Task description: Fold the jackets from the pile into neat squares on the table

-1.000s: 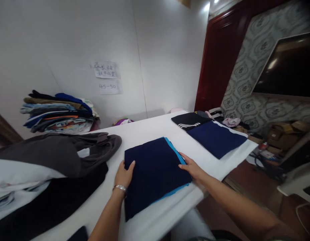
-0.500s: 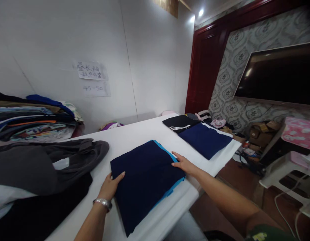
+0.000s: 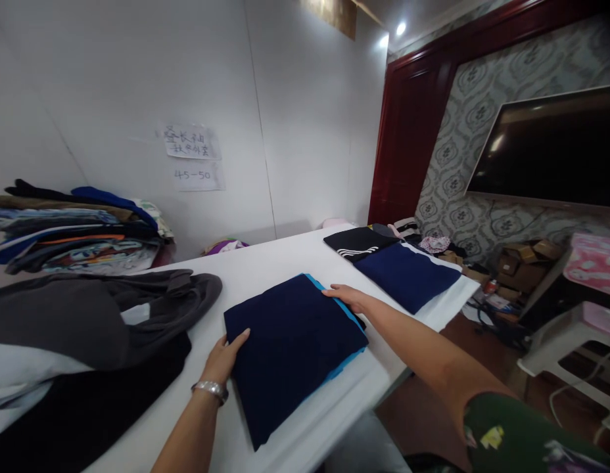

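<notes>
A folded navy garment (image 3: 295,355) with bright blue edges lies in front of me on a white-covered table (image 3: 275,259). My left hand (image 3: 223,358), wearing a silver bracelet, grips its left edge, thumb on top and fingers hidden beneath. At the upper right edge, my right hand (image 3: 349,297) holds the same garment, a fingertip resting on the cloth and other fingers partly out of sight. Beyond it lie a folded blue garment (image 3: 408,276) and a folded black one (image 3: 357,242) with white stripes.
Loose dark grey clothing (image 3: 88,315) and black cloth (image 3: 112,401) cover the table's left side. Behind them rises a stack of folded clothes (image 3: 83,226). Paper signs (image 3: 194,157) hang on the wall. A white stool (image 3: 576,348) and cardboard boxes (image 3: 522,263) stand at right.
My right hand has slid away from me along the garment's right edge towards its far corner. My left hand stays at the left edge. The view has shifted slightly.
</notes>
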A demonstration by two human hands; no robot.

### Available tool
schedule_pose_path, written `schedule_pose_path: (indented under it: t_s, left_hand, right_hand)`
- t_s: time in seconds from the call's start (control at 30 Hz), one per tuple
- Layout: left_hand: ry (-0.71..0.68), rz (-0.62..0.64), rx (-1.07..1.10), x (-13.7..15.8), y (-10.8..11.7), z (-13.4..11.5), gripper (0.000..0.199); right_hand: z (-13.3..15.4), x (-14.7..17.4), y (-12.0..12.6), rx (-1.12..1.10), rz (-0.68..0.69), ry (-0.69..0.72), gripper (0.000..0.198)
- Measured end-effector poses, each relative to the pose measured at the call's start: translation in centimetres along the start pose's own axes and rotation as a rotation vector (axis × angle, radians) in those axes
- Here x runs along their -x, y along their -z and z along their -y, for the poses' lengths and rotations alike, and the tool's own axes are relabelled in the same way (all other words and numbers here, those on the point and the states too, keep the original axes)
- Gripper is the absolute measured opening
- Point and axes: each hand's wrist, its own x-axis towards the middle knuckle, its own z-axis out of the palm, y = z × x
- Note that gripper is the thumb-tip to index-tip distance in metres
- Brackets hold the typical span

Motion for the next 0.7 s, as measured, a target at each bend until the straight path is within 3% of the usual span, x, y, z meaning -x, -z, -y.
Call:
schedule_pose_path:
  t_s: [0.1,0.23,0.57,0.7]
  left_hand:
    - [0.029,0.034,0.07,0.3,-0.2,-0.1,0.038]
    - [0.079,0.081,0.17,1.2,-0.4,-0.4,0.031]
    - [0.07,0.071,0.243,2.2,-0.7,-0.6,0.023]
    - [0.064,0.074,0.266,2.1,-0.7,-0.5,0.023]
  right_hand:
    - [0.2,-0.6,0.0,0.014,0.078,-0.036,0.07]
    - [0.5,-0.3,-0.2,-0.011,0.18,-0.183,0.043]
    - [0.9,-0.1,-0.4,0.04,0.247,-0.317,0.028]
    - [1.3,-0.5,-0.4,-0.013,0.264,-0.29,0.017]
